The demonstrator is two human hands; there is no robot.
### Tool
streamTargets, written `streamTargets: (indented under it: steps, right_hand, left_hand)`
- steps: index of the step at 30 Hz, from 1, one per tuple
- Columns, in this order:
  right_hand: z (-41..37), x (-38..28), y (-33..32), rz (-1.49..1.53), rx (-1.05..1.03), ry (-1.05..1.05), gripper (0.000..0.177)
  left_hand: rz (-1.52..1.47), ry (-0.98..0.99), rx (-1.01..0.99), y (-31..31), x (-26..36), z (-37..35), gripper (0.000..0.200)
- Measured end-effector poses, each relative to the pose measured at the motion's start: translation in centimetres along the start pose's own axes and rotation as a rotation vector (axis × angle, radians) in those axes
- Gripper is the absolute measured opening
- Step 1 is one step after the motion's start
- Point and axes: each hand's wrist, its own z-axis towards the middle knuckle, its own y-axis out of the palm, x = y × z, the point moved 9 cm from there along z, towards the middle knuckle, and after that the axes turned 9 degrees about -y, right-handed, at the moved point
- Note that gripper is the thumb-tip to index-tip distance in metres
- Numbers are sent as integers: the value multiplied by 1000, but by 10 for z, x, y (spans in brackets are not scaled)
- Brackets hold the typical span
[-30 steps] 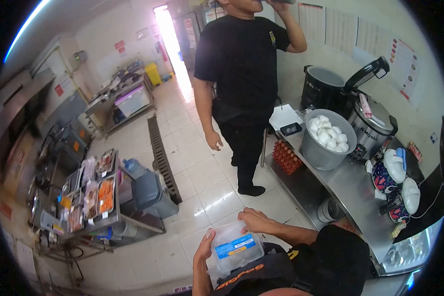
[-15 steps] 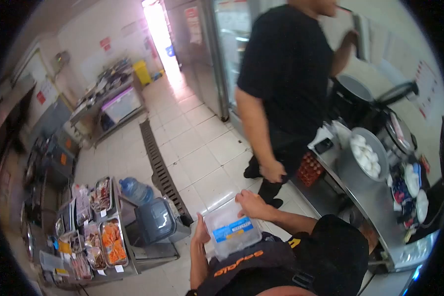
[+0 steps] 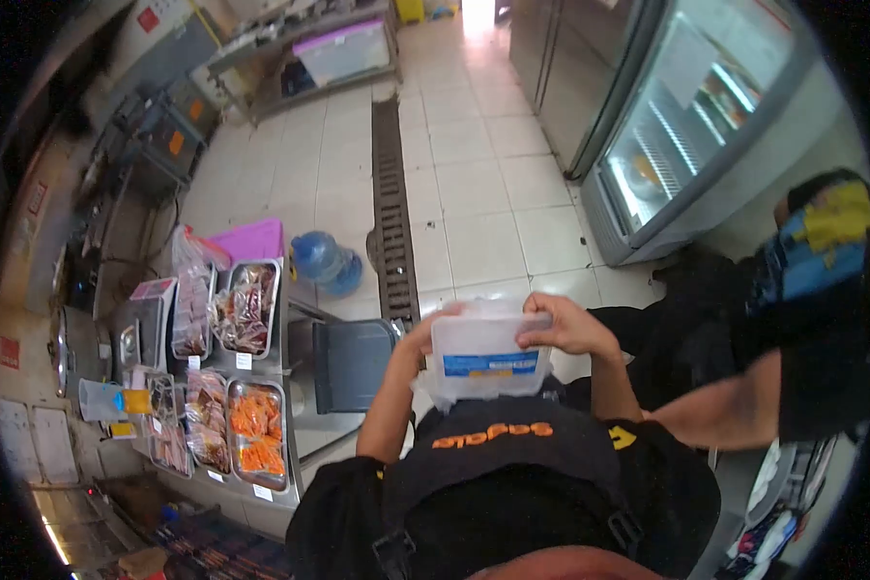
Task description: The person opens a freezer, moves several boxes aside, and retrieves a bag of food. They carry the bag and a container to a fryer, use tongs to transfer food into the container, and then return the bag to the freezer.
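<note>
In front of my apron I hold a translucent plastic container [image 3: 485,340] with a blue and orange label on its side. My left hand [image 3: 429,334] is closed on its left side, the fingertips partly hidden behind it. At the right upper corner, my right hand [image 3: 568,327] grips the rim between thumb and fingers. Clear plastic shows around the container's lower edge, close against the apron.
On the left counter stand metal trays, one with orange pieces in bags [image 3: 258,433], others with bagged food [image 3: 246,307]. Beside it are a grey bin [image 3: 353,362] and a blue water bottle [image 3: 326,262]. A co-worker's arm [image 3: 725,404] is close at my right. A glass-door fridge [image 3: 691,126] stands ahead.
My view has turned right and tilted down toward the counter side. The co-worker has shifted to my right side. The container stays in both hands, now tilted more upright.
</note>
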Motion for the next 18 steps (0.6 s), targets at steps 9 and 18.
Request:
streamTargets:
  steps: [9,18]
  right_hand:
    - [245,-45,-113,137,-294,-359,23]
    - [464,-60,-163,114,-476,-652,25]
  left_hand:
    - [-428,542,-62,-126,287,51,53]
    - [-685,894,217,-287,448,47,51]
